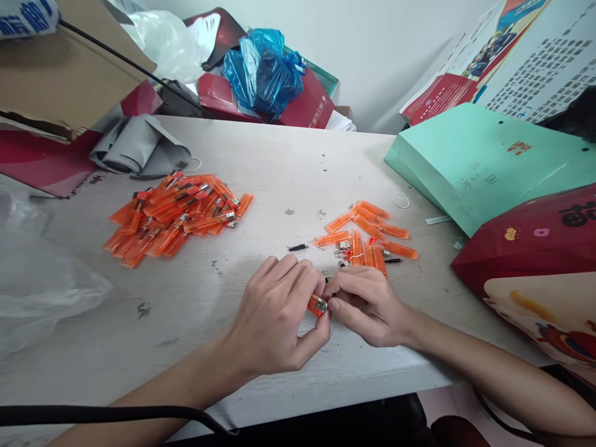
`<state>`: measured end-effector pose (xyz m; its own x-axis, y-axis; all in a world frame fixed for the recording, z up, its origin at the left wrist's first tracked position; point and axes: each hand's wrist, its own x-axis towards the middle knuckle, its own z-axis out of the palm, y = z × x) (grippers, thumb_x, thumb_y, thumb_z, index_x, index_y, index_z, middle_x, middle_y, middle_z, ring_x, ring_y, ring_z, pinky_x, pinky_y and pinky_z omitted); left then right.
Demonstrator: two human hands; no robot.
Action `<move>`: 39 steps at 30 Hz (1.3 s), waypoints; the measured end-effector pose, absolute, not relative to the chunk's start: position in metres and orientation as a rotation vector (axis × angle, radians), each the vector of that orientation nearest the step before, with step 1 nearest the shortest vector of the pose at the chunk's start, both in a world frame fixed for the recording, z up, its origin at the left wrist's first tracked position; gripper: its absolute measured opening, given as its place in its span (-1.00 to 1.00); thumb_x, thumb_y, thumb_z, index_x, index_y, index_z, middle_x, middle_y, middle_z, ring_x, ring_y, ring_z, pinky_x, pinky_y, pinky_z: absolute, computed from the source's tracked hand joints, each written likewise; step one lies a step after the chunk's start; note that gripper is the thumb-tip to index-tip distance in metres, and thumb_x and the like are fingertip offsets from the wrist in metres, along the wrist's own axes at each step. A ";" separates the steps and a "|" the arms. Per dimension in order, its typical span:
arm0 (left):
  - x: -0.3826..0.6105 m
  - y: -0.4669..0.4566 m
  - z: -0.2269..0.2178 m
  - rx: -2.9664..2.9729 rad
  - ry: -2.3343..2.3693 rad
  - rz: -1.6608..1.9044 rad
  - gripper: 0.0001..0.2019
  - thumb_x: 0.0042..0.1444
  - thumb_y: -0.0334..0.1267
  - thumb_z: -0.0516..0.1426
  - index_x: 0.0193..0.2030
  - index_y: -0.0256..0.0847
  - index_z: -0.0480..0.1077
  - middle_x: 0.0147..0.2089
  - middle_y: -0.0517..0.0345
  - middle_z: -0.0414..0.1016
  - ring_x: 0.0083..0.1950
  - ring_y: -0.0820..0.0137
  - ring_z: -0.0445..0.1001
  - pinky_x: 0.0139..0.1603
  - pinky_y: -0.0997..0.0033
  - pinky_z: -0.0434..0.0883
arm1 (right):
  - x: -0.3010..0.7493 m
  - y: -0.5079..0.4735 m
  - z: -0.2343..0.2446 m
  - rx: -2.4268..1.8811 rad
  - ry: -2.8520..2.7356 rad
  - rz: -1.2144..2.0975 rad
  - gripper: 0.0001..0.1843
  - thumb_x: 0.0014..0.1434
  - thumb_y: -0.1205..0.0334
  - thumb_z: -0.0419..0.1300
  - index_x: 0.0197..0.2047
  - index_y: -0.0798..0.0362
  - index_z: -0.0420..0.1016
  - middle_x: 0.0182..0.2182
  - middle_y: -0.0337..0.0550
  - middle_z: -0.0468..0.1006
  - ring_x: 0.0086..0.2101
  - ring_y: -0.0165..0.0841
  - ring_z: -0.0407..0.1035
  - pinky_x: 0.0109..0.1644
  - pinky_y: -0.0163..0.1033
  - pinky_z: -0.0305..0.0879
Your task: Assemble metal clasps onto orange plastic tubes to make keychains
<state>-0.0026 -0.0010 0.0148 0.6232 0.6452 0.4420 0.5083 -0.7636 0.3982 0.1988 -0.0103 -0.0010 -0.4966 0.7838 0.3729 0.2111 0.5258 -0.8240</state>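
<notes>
My left hand (284, 316) is closed around an orange lighter (318, 305), its metal top facing right. Close against that top, my right hand (365, 304) has thumb and forefinger pinched together. A small dark piece shows between those fingers, too hidden to name. Just beyond my hands lies a loose group of orange lighters and bodies (367, 217), some with metal tops. Small black parts lie among them, one black piece with a thin tip (298, 247) to their left. A larger heap of orange lighters (172, 214) sits on the left of the table.
A clear plastic bag (46, 279) lies at the left edge, with a grey rolled sheet (139, 146) behind it. On the right stand a mint-green bag (484, 155) and a dark red package (535, 248). A blue plastic bag (265, 71) rests on red boxes at the back.
</notes>
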 end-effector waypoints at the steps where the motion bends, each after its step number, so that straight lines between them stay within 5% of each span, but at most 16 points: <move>1: -0.003 -0.001 0.015 2.627 0.941 0.851 -0.93 0.14 -0.34 0.09 -0.29 -0.20 0.22 -0.37 0.13 0.37 -0.34 0.30 0.22 -0.30 0.21 0.14 | 0.199 -0.010 -0.002 -0.795 -1.998 0.949 -0.90 0.32 0.31 0.13 -0.25 0.09 0.44 -0.57 -0.39 0.18 -0.54 -0.51 0.07 -0.43 -0.34 0.06; 17: -0.004 0.001 0.010 2.769 0.949 0.956 -0.86 0.12 -0.35 0.14 -0.23 -0.18 0.21 -0.35 0.12 0.44 -0.33 0.27 0.29 -0.32 0.22 0.19 | 0.198 -0.011 -0.003 -0.833 -2.004 1.046 -0.62 0.35 0.21 0.20 -0.48 0.05 0.21 -0.61 -0.42 0.03 -0.56 -0.54 -0.03 -0.47 -0.30 -0.05; 25: -0.002 0.000 0.009 2.599 0.978 0.937 -0.82 0.12 -0.38 0.15 -0.20 -0.18 0.19 -0.32 0.17 0.42 -0.32 0.32 0.33 -0.30 0.28 0.27 | 0.204 -0.008 -0.002 -0.823 -2.039 1.146 -0.60 0.52 0.21 -0.04 -0.42 0.05 0.15 -0.51 -0.35 0.12 -0.48 -0.50 0.05 -0.35 -0.27 0.02; 39: -0.008 0.001 0.009 2.091 0.839 0.662 -0.84 0.36 -0.23 0.05 -0.16 -0.14 0.08 -0.33 0.29 0.23 -0.42 0.48 0.19 -0.36 0.41 0.23 | 0.208 -0.007 -0.001 -0.814 -2.036 1.177 -0.66 0.52 0.18 -0.05 -0.30 0.07 0.34 -0.44 -0.27 0.30 -0.40 -0.44 0.20 -0.28 -0.28 0.15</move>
